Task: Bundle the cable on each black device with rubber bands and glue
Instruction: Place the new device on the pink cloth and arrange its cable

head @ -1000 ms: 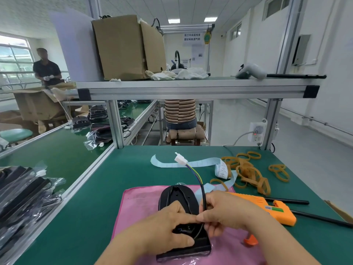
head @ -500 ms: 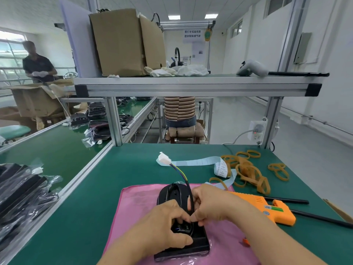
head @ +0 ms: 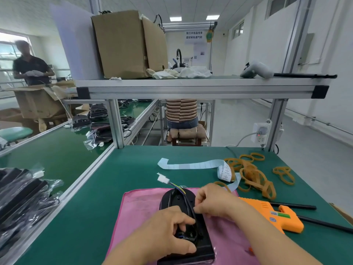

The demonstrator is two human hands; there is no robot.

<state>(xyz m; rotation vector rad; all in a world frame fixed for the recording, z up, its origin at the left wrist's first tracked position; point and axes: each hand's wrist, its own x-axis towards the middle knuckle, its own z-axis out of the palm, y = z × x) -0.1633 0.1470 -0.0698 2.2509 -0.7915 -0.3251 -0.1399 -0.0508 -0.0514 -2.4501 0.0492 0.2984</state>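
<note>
A black device (head: 175,199) lies on a pink cloth (head: 137,207) near the table's front edge. Its black cable (head: 189,204) runs along the top of the device and ends in a white connector (head: 162,178) lying just beyond the cloth. My left hand (head: 168,232) grips the near part of the device, with fingers curled over a recess. My right hand (head: 215,202) pinches the cable against the device's right side. An orange glue gun (head: 275,215) lies to the right. Tan rubber bands (head: 252,176) lie in a pile at the back right.
A strip of pale blue labels (head: 191,166) lies across the green table (head: 118,173). Black sticks (head: 294,206) lie by the glue gun. Bagged black devices (head: 21,197) are stacked at the left. An aluminium shelf (head: 191,88) with a cardboard box (head: 124,44) spans overhead. A person (head: 30,67) stands far left.
The cable has been laid down from upright onto the device, and its white connector has swung left and down to the table. My right hand has slid along the cable.
</note>
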